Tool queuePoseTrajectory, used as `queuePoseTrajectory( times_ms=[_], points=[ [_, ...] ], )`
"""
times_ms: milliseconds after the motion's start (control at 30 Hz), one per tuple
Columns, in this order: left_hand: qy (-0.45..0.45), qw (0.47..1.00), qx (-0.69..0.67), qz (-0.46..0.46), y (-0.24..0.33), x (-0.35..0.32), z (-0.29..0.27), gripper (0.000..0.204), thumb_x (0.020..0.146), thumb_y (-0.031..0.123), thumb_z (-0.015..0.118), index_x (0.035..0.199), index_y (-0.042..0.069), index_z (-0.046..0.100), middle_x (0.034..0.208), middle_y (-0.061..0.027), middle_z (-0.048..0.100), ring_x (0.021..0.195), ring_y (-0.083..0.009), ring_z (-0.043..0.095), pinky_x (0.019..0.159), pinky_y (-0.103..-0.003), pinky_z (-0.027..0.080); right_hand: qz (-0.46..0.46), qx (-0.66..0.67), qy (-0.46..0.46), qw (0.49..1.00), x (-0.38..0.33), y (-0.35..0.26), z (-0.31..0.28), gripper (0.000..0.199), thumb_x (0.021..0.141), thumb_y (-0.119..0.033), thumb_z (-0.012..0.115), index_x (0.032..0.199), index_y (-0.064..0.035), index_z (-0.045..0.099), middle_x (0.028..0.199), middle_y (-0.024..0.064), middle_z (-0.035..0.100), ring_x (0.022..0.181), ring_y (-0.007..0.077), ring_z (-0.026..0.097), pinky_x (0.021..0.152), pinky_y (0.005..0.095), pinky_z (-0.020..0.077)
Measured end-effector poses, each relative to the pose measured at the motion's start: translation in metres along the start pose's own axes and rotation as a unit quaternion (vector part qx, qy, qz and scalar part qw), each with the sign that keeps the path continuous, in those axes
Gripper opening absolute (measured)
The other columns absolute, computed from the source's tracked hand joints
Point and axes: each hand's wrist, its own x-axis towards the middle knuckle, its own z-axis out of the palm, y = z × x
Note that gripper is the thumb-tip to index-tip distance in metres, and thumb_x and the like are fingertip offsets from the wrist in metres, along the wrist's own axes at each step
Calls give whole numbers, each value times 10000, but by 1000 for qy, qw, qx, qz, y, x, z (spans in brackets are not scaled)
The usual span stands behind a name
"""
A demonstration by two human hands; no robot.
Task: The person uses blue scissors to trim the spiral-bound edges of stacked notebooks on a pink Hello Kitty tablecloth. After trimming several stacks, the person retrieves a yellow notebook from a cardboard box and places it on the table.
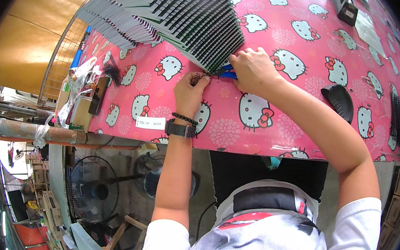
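Note:
A big stack of notebooks (191, 20) bound with black spiral coils lies fanned out on the table in front of me. My right hand (253, 72) is closed round blue-handled pliers (227, 73), whose jaws are at the near corner of the closest notebook, by its coil end. Just left of the pliers, my left hand (190, 92) has its thumb and fingers curled together below that corner. Something small and dark shows between them, too small to name. A black watch and a dark beaded bracelet sit on my left wrist.
A pink patterned cover (222, 122) spreads over the table. To the right lie a black curved holder (339, 102) and a bundle of black coils (399, 117). More black coils (112, 72) and a paper strip (150, 122) lie left. A fan (92, 189) stands below the table edge.

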Motion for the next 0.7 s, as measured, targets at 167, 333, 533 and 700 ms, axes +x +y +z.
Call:
queuePoseTrajectory(
  times_ms=[167, 333, 533, 700],
  points=[
    [8, 998, 45, 47, -2, -4, 0, 271, 767, 221, 684, 875, -26, 656, 783, -113, 674, 694, -173, 626, 652, -294, 480, 29, 19, -140, 990, 4, -6, -20, 377, 677, -225, 694, 992, -43, 596, 970, 116, 623, 982, 247, 583, 852, 401, 436],
    [6, 995, 70, 74, -1, -2, 2, 285, 798, 241, 645, 883, -30, 649, 798, -154, 662, 711, -245, 632, 668, -332, 479, 10, -20, -34, 999, -2, -6, -9, 346, 680, -223, 690, 964, -46, 601, 951, 112, 628, 969, 242, 590, 827, 399, 438],
    [14, 992, 80, 95, -3, -2, 5, 278, 802, 239, 634, 876, -29, 648, 794, -156, 656, 711, -263, 626, 669, -339, 476, 8, -13, -54, 998, -1, -4, -10, 290, 680, -180, 665, 931, -41, 618, 832, 112, 643, 851, 265, 627, 763, 379, 470],
    [14, 994, 77, 77, -3, -2, 4, 275, 793, 238, 644, 860, -28, 650, 767, -144, 656, 694, -245, 627, 661, -329, 477, 18, 50, -63, 997, -2, -2, -11, 169, 661, -109, 625, 809, -30, 647, 711, 144, 651, 716, 303, 657, 672, 388, 516]
  ],
)
